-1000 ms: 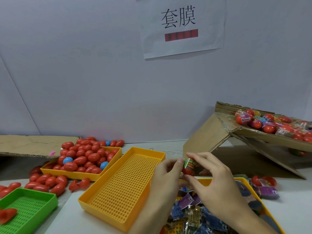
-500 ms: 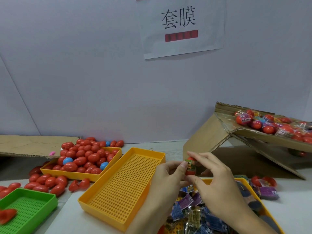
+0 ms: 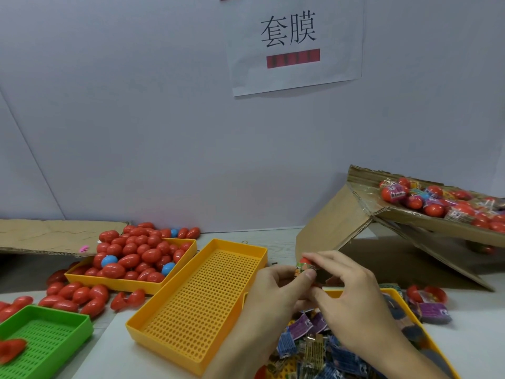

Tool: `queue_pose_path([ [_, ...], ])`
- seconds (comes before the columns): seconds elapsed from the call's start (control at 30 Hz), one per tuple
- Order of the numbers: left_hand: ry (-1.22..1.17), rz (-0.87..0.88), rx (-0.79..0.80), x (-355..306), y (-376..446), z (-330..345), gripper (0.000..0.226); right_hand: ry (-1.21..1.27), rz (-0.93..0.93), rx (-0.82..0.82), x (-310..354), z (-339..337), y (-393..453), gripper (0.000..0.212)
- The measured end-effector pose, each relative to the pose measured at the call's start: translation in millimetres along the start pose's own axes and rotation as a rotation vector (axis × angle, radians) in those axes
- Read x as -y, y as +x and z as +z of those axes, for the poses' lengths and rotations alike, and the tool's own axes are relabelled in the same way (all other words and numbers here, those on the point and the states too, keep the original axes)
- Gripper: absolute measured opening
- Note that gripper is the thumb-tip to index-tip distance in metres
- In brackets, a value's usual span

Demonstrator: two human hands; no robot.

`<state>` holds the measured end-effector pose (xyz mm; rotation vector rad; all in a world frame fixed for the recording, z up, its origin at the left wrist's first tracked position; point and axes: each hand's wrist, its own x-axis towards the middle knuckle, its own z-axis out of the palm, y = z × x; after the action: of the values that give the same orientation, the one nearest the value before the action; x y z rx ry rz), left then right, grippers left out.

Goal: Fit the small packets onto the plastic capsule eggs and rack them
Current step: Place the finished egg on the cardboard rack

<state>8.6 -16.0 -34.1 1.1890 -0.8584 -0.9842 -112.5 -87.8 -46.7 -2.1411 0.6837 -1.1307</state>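
A red capsule egg [image 3: 305,260] with a small printed packet [image 3: 300,269] around its lower part sits between both hands above the table. My left hand [image 3: 276,292] pinches it from the left with thumb and fingers. My right hand [image 3: 345,294] pinches it from the right and above. Below the hands, a yellow tray [image 3: 397,295] holds several loose packets [image 3: 306,343]. An unfilled yellow perforated tray [image 3: 196,302] lies to the left of the hands.
A yellow tray [image 3: 114,281] heaped with red and blue eggs stands at left, with loose eggs [image 3: 73,295] around it. A green tray [image 3: 46,340] is at lower left. A tilted cardboard box [image 3: 363,212] at right holds wrapped eggs [image 3: 437,203].
The egg has risen slightly and the packet now sits lower on it, leaving the red top bare. Both hands keep their pinch.
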Motion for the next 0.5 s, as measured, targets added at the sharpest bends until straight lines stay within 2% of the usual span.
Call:
queue_pose_path([
  [0.5,0.036,-0.044,-0.028,-5.5,-4.1,2.0,0.022,0.02,0.028,0.008,5.6,-0.3,-0.1,0.048],
])
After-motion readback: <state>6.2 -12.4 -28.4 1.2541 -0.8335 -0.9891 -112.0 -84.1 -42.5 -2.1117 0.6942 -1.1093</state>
